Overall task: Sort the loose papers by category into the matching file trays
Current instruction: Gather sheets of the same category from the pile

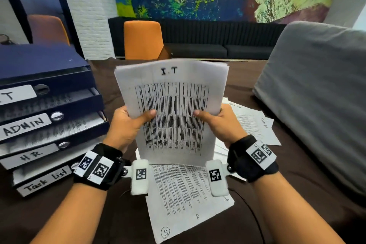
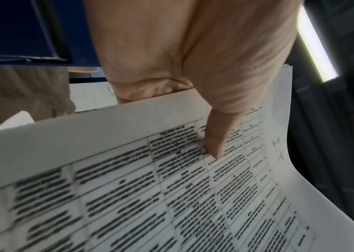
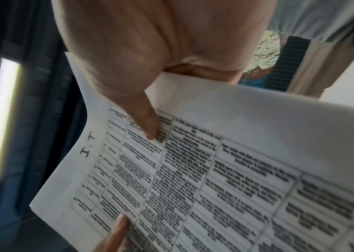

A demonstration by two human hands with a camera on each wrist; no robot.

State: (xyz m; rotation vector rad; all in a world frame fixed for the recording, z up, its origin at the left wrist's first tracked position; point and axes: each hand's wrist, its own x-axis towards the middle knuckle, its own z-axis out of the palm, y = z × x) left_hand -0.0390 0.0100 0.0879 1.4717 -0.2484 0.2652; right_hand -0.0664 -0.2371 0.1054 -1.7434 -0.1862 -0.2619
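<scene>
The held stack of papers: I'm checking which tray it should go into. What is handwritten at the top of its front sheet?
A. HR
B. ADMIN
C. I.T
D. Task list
C: the front sheet of the held stack, gripped by the left hand and the right hand, has "I.T" handwritten above its printed table, also readable in the right wrist view.

Bright, even light | wrist views blurred | head view edges warped

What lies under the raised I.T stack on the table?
Under the I.T stack lies a printed sheet numbered 5; further loose papers spread rightward. The stack covers their middle parts.
</scene>
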